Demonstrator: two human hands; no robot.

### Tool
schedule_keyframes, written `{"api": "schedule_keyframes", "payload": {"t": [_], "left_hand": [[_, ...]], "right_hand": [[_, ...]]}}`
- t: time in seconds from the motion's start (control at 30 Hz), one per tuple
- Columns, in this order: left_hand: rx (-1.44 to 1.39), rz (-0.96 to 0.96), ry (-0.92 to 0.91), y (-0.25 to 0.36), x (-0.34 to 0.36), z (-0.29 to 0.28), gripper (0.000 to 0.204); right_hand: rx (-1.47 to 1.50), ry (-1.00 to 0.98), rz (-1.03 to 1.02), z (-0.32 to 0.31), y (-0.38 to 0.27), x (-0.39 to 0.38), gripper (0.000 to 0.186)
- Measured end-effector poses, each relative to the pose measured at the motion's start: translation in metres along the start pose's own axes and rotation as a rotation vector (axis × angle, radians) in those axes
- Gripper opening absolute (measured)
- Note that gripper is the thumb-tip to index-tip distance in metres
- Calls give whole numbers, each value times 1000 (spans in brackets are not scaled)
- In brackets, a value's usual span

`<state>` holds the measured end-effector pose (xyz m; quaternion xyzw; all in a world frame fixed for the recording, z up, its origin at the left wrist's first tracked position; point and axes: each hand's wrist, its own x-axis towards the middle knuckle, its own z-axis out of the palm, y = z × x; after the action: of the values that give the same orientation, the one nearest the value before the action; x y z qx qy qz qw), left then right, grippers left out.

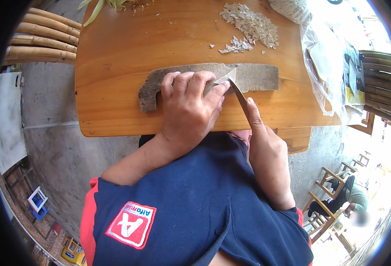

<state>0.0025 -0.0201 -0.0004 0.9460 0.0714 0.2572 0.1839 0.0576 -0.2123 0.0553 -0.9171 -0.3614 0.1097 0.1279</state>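
Observation:
A weathered grey wooden board (257, 76) lies along the near part of the wooden table (115, 53). My left hand (189, 104) rests on it with bent fingers, one fingertip pressing a small pale, thin, angular piece (229, 75) near the board's middle. My right hand (266, 146) is closed round the handle of a knife (242, 102), index finger along it; the narrow blade reaches up to the pale piece. Beyond the board lies a heap of small pale triangular chips (251, 27), with a smaller scatter (237, 45) in front of it.
Green leaves (94, 11) lie at the far left edge. Plastic bags (317, 66) hang over the table's right side. Bamboo benches (47, 33) flank the table. At lower right, a person (355, 197) is seated among wooden chairs (331, 179).

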Motion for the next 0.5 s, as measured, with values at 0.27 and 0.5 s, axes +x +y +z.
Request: {"api": "schedule_keyframes", "payload": {"t": [0.27,0.5], "left_hand": [[-17,16,15,-2,-1,3,32],[-15,3,0,-2,0,3,32]], "right_hand": [[63,48,-15,-5,3,5,74],[125,65,-71,-15,11,13,76]]}}
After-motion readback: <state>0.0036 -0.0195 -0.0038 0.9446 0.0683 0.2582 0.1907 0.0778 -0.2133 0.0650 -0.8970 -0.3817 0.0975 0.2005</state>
